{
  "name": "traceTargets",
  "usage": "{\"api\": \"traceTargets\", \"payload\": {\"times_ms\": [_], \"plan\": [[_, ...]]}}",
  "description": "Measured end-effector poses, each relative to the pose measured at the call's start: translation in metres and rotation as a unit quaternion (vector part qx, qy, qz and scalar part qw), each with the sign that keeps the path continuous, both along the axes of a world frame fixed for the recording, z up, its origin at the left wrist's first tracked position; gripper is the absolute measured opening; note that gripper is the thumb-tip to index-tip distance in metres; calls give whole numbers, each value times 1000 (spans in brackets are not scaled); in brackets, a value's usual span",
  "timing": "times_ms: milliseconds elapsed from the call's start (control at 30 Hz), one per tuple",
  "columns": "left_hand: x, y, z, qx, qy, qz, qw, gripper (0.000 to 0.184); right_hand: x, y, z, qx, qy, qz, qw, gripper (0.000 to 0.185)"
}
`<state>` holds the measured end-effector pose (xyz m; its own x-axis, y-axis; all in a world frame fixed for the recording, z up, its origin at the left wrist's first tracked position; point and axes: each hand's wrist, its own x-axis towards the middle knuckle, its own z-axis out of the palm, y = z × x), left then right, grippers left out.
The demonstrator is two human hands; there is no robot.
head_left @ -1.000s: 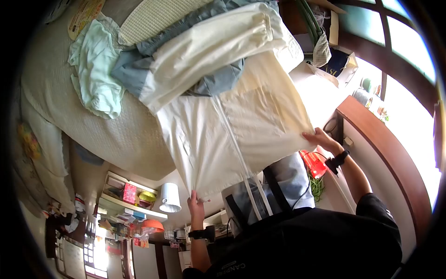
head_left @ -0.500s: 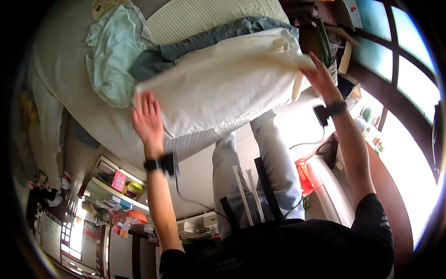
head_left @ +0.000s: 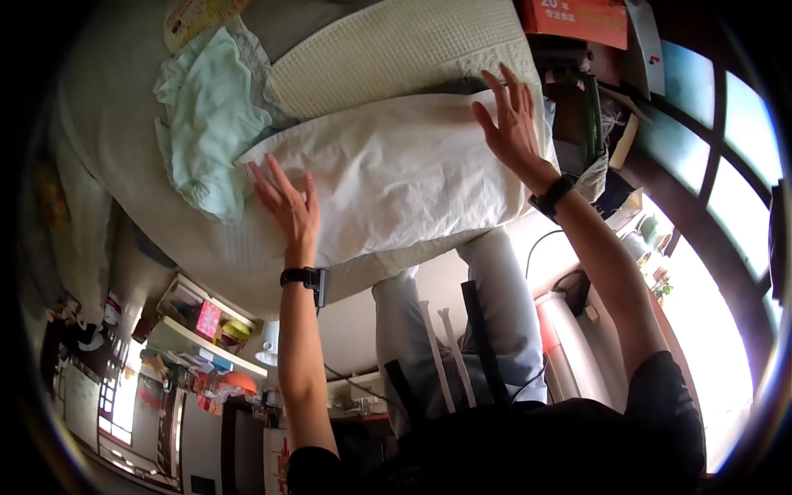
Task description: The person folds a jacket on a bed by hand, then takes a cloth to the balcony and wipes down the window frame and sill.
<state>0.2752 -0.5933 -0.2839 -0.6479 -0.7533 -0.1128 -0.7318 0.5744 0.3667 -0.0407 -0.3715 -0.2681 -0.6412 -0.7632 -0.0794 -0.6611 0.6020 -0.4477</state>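
A white cloth (head_left: 396,177) lies spread along the near side of the bed, its surface lightly wrinkled. What kind of item it is, I cannot tell. My left hand (head_left: 289,206) is at its left end, fingers apart, palm toward the fabric. Over the upper right part of the cloth, my right hand (head_left: 513,128) has its fingers spread and grips nothing. Whether either hand touches the fabric is unclear. Left of my left hand lies a crumpled mint-green garment (head_left: 210,115). Only small dark bits of the grey-green fabric show past the white cloth's upper edge.
A quilted cream pad (head_left: 388,58) lies on the bed (head_left: 107,124) beyond the cloth. At the right are a red box (head_left: 575,21) and an open cardboard box (head_left: 624,136). Shelves with various items (head_left: 214,322) stand at the lower left. My legs (head_left: 499,305) are against the bed's edge.
The white cloth has come down flat and now covers most of the grey-green fabric. My right hand has moved left and up over the cloth; my left hand has shifted slightly right.
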Motion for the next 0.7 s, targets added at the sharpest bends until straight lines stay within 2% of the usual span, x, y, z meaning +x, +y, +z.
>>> {"api": "traceTargets", "payload": {"times_ms": [100, 133, 200, 300, 333, 433, 467, 500, 533, 567, 600, 633, 667, 700], "plan": [[6, 13, -9, 10, -46, -94, 994, 70, 5, 24, -14, 29, 7, -20, 999, 59], [8, 19, -12, 51, -66, -71, 994, 69, 5, 30, -15, 30, 11, -33, 999, 60], [28, 21, -18, 46, -80, -42, 995, 68, -1, 37, -12, 29, 58, -57, 996, 65], [15, 15, -23, 52, -21, 54, 997, 67, -28, 62, -19, 134, 67, -130, 980, 66], [12, 12, -21, 53, -17, 88, 995, 68, -40, 67, -24, 165, 61, -169, 970, 53], [13, -5, -18, 27, 40, 149, 988, 77, -69, 70, -33, 79, -127, -183, 972, 32], [15, -13, -26, 2, 75, 160, 984, 79, -74, 65, -35, 40, -120, -154, 980, 28], [18, -20, -33, -21, 112, 168, 979, 81, -79, 61, -37, 45, -157, -158, 974, 27], [20, -24, -33, -69, 80, 187, 977, 80, -83, 55, -34, 52, -193, -164, 966, 26], [22, -26, -32, -33, 88, 235, 967, 77, -86, 56, -31, 62, -227, -171, 957, 25], [24, -28, -31, 5, 94, 282, 955, 74, -93, 61, -36, 93, -170, -133, 972, 23], [23, -28, -31, 43, 100, 328, 938, 71, -96, 64, -35, 57, -156, -133, 977, 23], [26, -27, -34, 27, 123, 321, 939, 57, -98, 65, -34, 20, -140, -131, 981, 23], [29, -27, -37, 58, 138, 323, 935, 53, -99, 64, -33, -17, -124, -128, 984, 23]]}}
